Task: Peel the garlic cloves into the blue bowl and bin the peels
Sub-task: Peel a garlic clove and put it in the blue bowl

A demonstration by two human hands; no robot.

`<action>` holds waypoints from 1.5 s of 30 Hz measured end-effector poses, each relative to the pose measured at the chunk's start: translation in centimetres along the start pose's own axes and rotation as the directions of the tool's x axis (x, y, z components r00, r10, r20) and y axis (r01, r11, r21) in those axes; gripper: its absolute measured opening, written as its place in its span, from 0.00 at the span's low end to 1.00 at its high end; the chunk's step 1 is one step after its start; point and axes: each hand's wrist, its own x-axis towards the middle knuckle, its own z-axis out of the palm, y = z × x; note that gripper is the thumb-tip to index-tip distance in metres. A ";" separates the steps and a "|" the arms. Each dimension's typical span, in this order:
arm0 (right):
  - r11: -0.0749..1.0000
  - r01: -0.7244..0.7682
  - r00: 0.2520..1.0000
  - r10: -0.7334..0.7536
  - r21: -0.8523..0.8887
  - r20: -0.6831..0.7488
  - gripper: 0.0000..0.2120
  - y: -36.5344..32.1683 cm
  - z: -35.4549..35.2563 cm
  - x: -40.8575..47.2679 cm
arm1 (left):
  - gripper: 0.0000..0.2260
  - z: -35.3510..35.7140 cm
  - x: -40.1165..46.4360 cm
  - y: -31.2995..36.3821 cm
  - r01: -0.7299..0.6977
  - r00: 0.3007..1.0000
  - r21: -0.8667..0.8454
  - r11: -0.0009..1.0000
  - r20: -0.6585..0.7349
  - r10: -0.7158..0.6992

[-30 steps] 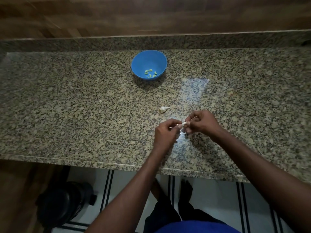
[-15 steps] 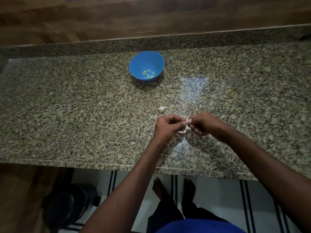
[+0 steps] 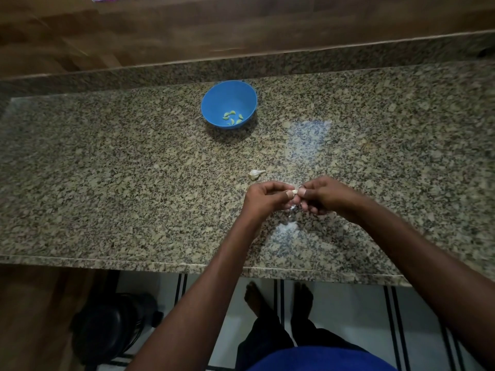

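Left hand (image 3: 263,199) and right hand (image 3: 320,195) meet fingertip to fingertip above the counter (image 3: 107,183), near its front edge and a little right of centre. Both have fingers curled inward, thumbs on top. Between the two thumbs sits a clove (image 3: 295,192), pinched from both sides; only a small pale, off-white bit of it shows, the rest hidden by the fingers. Below the fingers a thin whitish scrap (image 3: 292,208) hangs or sticks out, likely loose peel; too small to tell whether it is attached to the clove.

Second clove (image 3: 255,174) lies on the counter just beyond the left hand, apart from it. Unpeeled: white papery skin, rounded body, thin pointed tail aimed right.

Bowl (image 3: 214,103), blue, round, upright, stands well toward the back edge of the counter, left of centre and well apart from the hands. Inside, on the bottom toward the near-right wall, a small cluster of peeled cloves (image 3: 232,117): curved, yellowish-green against the blue, about five pieces, some touching.

Counter is speckled granite, with a pale glare patch right of the bowl and another under the hands.

Down left, on the floor past the counter's front edge, a dark round bin (image 3: 107,328). Bare feet (image 3: 254,295) on white tile with dark stripes.
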 end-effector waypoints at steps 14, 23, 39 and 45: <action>0.925 0.128 0.964 -0.200 -0.357 -0.172 0.12 1.1 0.2 0.6 | 0.06 0.4 1.1 0.6 0.230 0.973 -0.072 0.970 0.036 -0.228; 0.979 -0.076 0.995 0.088 0.191 -0.053 0.14 1.2 0.1 0.3 | 0.05 0.7 0.9 0.2 0.106 0.993 0.005 0.994 0.058 -0.106; 0.921 -0.310 0.943 0.329 0.235 -0.047 0.14 2.1 0.8 1.3 | 0.03 2.4 0.4 -0.8 -0.182 0.965 0.654 0.734 -0.024 0.261; 0.986 -0.095 0.948 0.048 -0.136 -0.314 0.12 2.3 0.8 0.1 | 0.04 0.6 0.5 -1.9 -0.035 0.984 0.359 0.933 -0.151 0.095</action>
